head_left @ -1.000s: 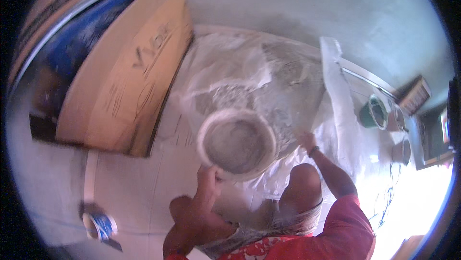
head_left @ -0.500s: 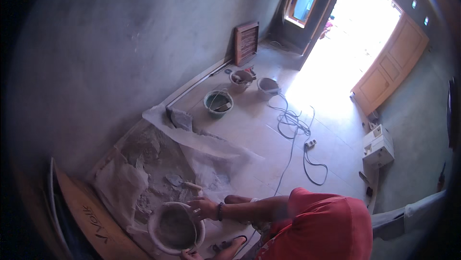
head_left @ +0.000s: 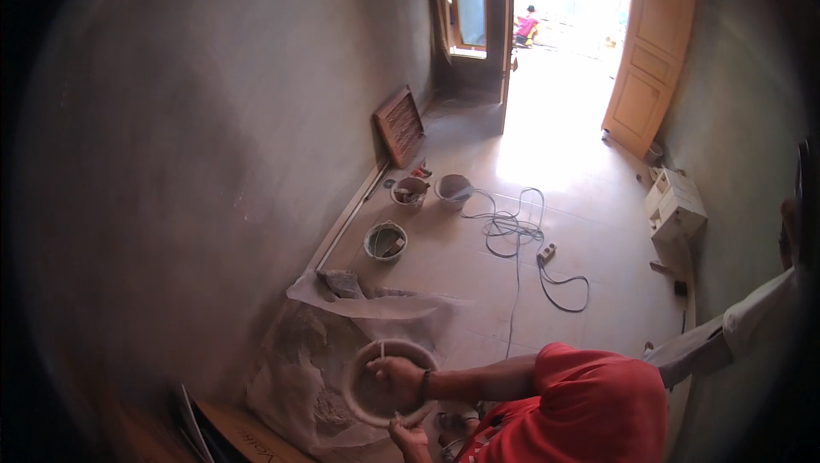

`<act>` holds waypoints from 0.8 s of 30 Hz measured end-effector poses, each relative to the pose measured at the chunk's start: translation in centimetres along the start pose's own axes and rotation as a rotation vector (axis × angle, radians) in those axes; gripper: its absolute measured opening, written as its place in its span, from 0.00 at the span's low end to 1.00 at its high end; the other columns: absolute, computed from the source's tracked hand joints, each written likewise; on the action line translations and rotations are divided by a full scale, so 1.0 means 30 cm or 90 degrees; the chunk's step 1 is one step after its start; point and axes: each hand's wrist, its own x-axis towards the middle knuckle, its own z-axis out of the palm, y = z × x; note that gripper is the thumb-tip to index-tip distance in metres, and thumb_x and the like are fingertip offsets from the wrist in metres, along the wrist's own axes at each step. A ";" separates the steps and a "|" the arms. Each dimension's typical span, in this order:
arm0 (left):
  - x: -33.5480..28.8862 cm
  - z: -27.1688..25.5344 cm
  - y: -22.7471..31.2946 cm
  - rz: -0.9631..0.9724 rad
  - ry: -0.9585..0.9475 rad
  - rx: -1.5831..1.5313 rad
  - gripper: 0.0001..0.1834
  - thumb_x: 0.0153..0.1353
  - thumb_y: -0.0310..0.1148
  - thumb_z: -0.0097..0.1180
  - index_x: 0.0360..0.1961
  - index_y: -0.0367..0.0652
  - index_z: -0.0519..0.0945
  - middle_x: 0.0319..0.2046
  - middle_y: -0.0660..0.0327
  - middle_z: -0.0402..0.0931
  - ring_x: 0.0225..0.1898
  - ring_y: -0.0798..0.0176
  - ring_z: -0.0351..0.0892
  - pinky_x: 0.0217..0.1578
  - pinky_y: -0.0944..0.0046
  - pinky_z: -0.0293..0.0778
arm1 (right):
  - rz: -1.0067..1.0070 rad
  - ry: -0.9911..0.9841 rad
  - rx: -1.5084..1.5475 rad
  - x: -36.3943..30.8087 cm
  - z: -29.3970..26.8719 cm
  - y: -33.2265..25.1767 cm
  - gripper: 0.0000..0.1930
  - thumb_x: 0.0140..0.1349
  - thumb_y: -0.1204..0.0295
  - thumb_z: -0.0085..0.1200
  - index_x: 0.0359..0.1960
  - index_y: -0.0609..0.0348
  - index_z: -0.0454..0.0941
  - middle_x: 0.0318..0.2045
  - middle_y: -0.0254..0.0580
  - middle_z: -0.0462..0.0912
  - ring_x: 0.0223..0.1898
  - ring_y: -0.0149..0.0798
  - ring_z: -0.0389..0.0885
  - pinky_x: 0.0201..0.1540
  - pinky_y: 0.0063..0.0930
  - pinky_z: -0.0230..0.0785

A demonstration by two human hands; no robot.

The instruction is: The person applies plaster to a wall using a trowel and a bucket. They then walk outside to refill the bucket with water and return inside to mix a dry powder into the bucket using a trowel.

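My right hand (head_left: 398,380), a dark bracelet at its wrist, is closed over the inside of a round mortar bucket (head_left: 348,386). A pale handle (head_left: 382,348) juts out of the fist, looking like that of the trowel seen earlier; its blade is hidden. My left hand (head_left: 410,439) grips the bucket's near rim, fingers curled over the edge. The bucket stands tilted toward me beside a heap of grey mortar mix (head_left: 331,410). Beneath the heap spreads a crumpled plastic sheet (head_left: 401,307).
Ahead stand a green bucket (head_left: 371,254), a bucket of tools (head_left: 401,198) and a grey bucket (head_left: 446,198). A cable (head_left: 518,292) with a socket strip (head_left: 547,251) coils across the tiles. Cardboard (head_left: 248,435) lies at lower left; a white cabinet (head_left: 679,211) stands right. Someone (head_left: 526,27) is outside.
My view has turned. My right hand has gone from the bucket's rim to over its inside, now around a handle. The trowel no longer shows on the mortar. My left hand stays at the rim.
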 end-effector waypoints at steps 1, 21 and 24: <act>0.017 0.014 -0.025 -0.036 -0.015 0.028 0.19 0.53 0.39 0.51 0.44 0.43 0.68 0.39 0.56 0.69 0.40 0.54 0.71 0.37 0.51 0.73 | -0.023 0.014 0.021 -0.005 -0.062 -0.042 0.05 0.56 0.68 0.53 0.30 0.54 0.71 0.21 0.28 0.67 0.20 0.25 0.66 0.21 0.23 0.62; 0.268 -0.146 0.072 -0.256 0.207 0.596 0.27 0.54 0.39 0.46 0.56 0.47 0.57 0.48 0.48 0.63 0.38 0.42 0.70 0.34 0.44 0.72 | -0.494 0.484 0.286 -0.612 -0.957 -0.474 0.09 0.53 0.70 0.53 0.19 0.48 0.67 0.10 0.22 0.60 0.08 0.22 0.57 0.10 0.18 0.47; 0.295 -0.120 -0.001 -0.290 0.226 0.622 0.26 0.55 0.39 0.45 0.55 0.46 0.58 0.47 0.47 0.64 0.37 0.42 0.70 0.34 0.44 0.72 | -0.490 0.614 0.323 -0.690 -1.119 -0.473 0.10 0.53 0.68 0.51 0.18 0.46 0.63 0.08 0.24 0.58 0.08 0.24 0.54 0.10 0.19 0.47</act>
